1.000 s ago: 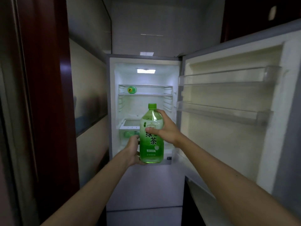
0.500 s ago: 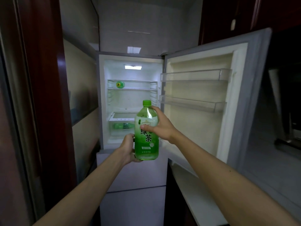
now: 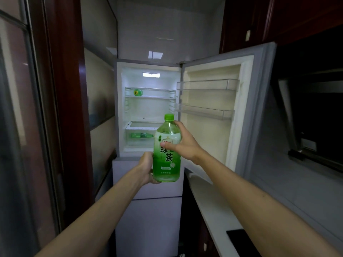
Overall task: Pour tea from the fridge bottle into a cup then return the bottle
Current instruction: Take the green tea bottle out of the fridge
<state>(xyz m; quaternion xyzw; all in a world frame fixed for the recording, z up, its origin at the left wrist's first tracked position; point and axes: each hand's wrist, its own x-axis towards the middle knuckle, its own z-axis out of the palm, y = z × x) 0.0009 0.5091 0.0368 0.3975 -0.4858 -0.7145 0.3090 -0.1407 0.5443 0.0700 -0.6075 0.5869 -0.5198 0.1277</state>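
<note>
Both hands hold tea bottle (image 3: 166, 153) upright.

A single wide-angle head camera looks forward and slightly down along both outstretched forearms, from a narrow kitchen aisle. It faces the open fridge (image 3: 148, 112) straight ahead, close behind the hands; the fridge door (image 3: 219, 115) fills the right, a dark wooden door frame (image 3: 61, 89) the left.
</note>
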